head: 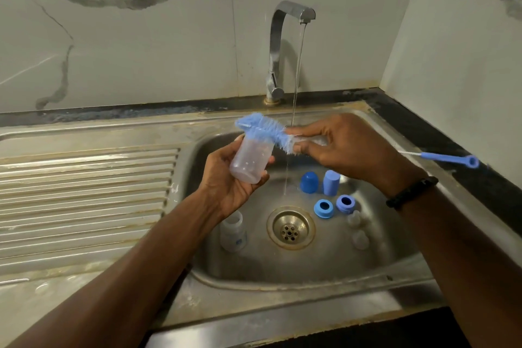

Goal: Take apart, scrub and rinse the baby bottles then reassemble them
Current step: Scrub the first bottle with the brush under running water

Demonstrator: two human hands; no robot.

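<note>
Water [297,76] runs from the tap [278,48] into the sink [324,268]. The left hand [226,181] grips a clear bottle [250,159], tilted over the basin. The right hand [344,147] pinches the blue bottle brush [262,130], its bristles lying across the bottle's mouth. In the basin stand 2 blue caps [320,182], 2 blue rings [334,206], 2 clear teats [357,230] and a second bottle [233,232]. A thin brush [440,157] rests on the sink's right rim.

A chrome angular tap [278,51] stands at the back edge of the stainless steel sink [375,263], a thin stream of water [296,79] falling into the basin. A round metal drain strainer [291,227] sits mid-basin. A ribbed steel drainboard [84,192] spreads left. Grey-veined marble wall panels [141,37] rise behind the black bench [423,121].
</note>
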